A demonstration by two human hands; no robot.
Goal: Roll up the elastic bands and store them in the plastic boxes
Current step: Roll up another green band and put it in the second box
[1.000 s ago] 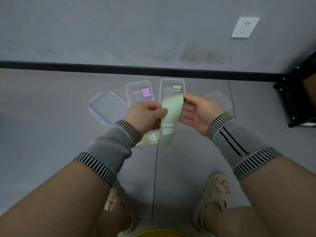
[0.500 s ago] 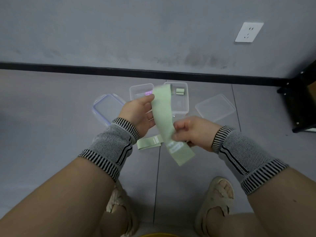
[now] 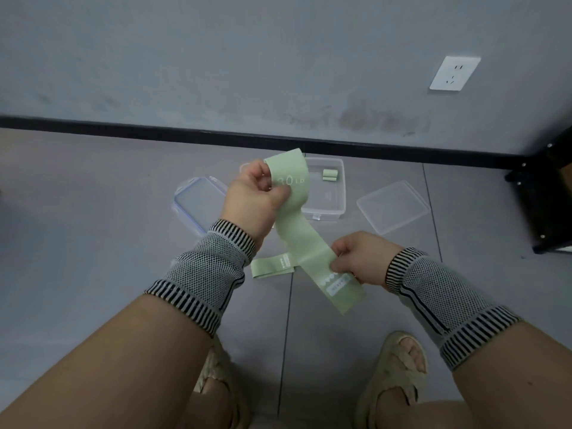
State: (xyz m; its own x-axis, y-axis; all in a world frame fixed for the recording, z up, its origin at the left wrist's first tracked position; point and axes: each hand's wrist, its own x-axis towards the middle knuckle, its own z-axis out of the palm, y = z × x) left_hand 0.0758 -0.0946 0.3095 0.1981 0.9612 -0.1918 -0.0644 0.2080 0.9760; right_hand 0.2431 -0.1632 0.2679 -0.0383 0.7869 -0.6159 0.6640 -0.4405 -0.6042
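A wide pale green elastic band (image 3: 301, 233) stretches diagonally between my hands above the floor. My left hand (image 3: 257, 201) pinches its upper end, where "30 lb" is printed. My right hand (image 3: 360, 258) pinches it lower down, just above a white label, and the free end hangs past it. A second green band (image 3: 272, 266) lies flat on the floor below. A clear plastic box (image 3: 335, 209) stands behind, holding a rolled green band (image 3: 330, 175). Another clear box (image 3: 244, 167) is mostly hidden behind my left hand.
A blue-rimmed clear lid (image 3: 196, 205) lies on the floor to the left and a plain clear lid (image 3: 393, 205) to the right. A black shelf frame (image 3: 548, 193) stands at the far right against the grey wall. My sandalled feet (image 3: 393, 376) are below.
My left hand has raised the band's upper end towards the boxes while my right hand slid down to the lower part, so the band now runs diagonally instead of hanging.
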